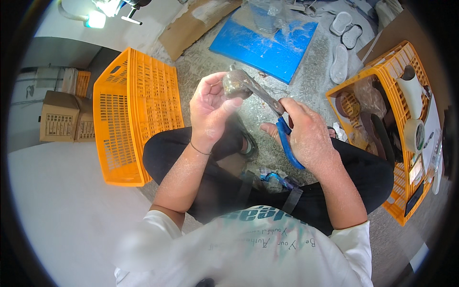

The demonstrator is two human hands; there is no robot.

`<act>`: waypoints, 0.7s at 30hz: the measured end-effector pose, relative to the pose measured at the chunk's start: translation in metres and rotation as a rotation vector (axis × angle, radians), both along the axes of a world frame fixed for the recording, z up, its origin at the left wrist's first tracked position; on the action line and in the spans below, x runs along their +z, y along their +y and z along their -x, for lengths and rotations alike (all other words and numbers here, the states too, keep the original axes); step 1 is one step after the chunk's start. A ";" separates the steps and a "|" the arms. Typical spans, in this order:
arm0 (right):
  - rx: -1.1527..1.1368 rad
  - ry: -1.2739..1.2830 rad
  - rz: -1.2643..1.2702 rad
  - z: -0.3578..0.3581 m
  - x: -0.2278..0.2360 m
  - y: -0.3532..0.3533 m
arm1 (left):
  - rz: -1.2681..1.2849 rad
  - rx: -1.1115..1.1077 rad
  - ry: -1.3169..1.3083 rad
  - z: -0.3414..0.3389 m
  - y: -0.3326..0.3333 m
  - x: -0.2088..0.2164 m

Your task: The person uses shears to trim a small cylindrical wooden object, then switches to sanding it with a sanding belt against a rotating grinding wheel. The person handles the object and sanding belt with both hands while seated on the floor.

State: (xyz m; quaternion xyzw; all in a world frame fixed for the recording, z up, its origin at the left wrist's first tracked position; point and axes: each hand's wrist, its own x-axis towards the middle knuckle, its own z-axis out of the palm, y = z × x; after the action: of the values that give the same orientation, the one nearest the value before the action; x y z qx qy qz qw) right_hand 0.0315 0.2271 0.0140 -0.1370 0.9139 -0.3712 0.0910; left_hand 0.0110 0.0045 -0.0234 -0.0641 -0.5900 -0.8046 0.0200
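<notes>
Between the thumb and fingers of my left hand [211, 106] is a dusty, grey-brown, rounded piece [235, 85] with a small stub at its top. My right hand [306, 134] is wrapped round a blue-handled metal tool [285, 143], which looks like pliers or snips. Its long, worn metal end [262, 92] reaches up and left to the rounded piece and overlaps it. Whether the jaws grip the piece or only rest against it cannot be made out. Both hands are raised in front of my bent knees, and pale dust covers my right hand.
An orange crate [136, 115] stands at the left, cardboard boxes [64, 117] beyond it. At the right, another orange crate [404, 158] carries a tape roll [414, 135] and abrasive-looking belts. Ahead lie a dusty blue board [267, 45], cardboard [191, 28] and sandals [339, 62]. A lamp [95, 19] shines upper left.
</notes>
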 end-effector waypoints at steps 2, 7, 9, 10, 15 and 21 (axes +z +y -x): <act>0.030 0.017 -0.032 0.001 -0.003 0.000 | 0.031 0.003 0.008 0.000 0.000 0.001; 0.032 0.071 -0.099 -0.004 -0.012 -0.002 | 0.153 0.046 -0.007 -0.001 0.004 0.005; 0.029 0.081 -0.108 -0.006 -0.014 -0.002 | 0.155 0.049 -0.020 -0.001 0.005 0.007; 0.028 0.086 -0.108 -0.006 -0.014 -0.002 | 0.154 0.052 -0.027 -0.001 0.005 0.008; 0.011 0.036 -0.079 -0.004 -0.009 -0.004 | 0.190 0.061 -0.057 -0.001 0.005 0.011; -0.029 -0.093 0.047 -0.004 -0.003 -0.007 | 0.147 0.072 -0.048 -0.001 0.005 0.010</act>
State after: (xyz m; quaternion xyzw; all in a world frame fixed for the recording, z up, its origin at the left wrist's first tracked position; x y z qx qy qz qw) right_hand 0.0357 0.2202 0.0110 -0.1083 0.9016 -0.3997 0.1248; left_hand 0.0116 0.0096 -0.0138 -0.0247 -0.6497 -0.7592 0.0301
